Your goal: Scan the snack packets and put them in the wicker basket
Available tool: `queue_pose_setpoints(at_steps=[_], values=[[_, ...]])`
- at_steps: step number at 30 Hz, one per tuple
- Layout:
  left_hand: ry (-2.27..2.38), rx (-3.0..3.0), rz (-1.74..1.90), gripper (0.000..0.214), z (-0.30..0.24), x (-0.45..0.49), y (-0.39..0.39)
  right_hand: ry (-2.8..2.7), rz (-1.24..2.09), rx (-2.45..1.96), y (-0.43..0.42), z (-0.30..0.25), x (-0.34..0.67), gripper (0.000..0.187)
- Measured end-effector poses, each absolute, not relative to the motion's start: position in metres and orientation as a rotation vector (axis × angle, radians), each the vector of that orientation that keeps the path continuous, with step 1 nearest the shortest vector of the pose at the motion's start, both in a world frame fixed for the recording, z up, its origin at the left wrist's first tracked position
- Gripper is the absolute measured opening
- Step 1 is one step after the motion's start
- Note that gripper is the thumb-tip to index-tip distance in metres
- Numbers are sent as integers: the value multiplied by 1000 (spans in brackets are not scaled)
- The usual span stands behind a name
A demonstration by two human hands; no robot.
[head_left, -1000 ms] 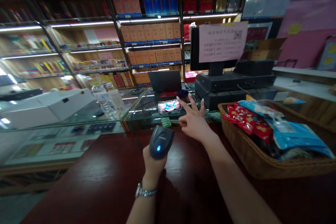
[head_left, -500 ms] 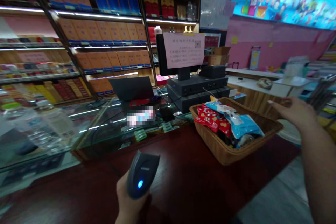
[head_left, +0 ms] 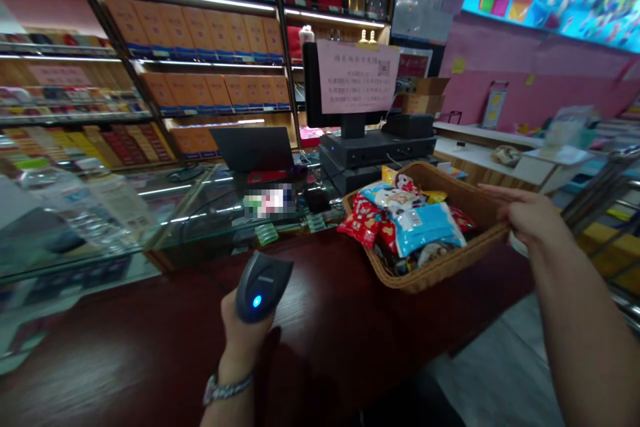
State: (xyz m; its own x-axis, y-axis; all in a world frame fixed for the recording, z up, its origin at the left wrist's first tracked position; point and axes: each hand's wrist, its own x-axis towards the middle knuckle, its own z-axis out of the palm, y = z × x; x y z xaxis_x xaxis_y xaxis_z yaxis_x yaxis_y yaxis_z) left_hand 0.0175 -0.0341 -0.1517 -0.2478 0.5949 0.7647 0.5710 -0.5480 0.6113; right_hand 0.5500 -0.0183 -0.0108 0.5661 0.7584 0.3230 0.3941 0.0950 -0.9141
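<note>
My left hand [head_left: 245,333] is closed round the grip of a dark barcode scanner [head_left: 261,285] with a blue light, held upright over the dark red counter [head_left: 150,340]. My right hand [head_left: 525,217] grips the right rim of a wicker basket [head_left: 440,270], which is tipped up on that side. The basket holds several snack packets, among them red ones [head_left: 364,221] and a blue one [head_left: 425,225].
Behind the counter lies a glass display case [head_left: 200,213] with a phone [head_left: 270,201], a laptop [head_left: 253,148] and water bottles [head_left: 75,200]. A till with a screen and paper notice [head_left: 357,77] stands behind the basket. Shelves of boxed goods [head_left: 200,27] line the back wall.
My right hand has moved from the phone on the glass across to the basket's right rim and closed on it, tilting the basket. The view swung right. The scanner stays in my left hand.
</note>
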Motion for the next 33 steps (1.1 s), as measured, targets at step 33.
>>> queue_pose_setpoints(at_steps=[33], values=[[1630,1693,2026,19,-145,-37,-50,-1333,-507,-1279,-60,-61,285,80]])
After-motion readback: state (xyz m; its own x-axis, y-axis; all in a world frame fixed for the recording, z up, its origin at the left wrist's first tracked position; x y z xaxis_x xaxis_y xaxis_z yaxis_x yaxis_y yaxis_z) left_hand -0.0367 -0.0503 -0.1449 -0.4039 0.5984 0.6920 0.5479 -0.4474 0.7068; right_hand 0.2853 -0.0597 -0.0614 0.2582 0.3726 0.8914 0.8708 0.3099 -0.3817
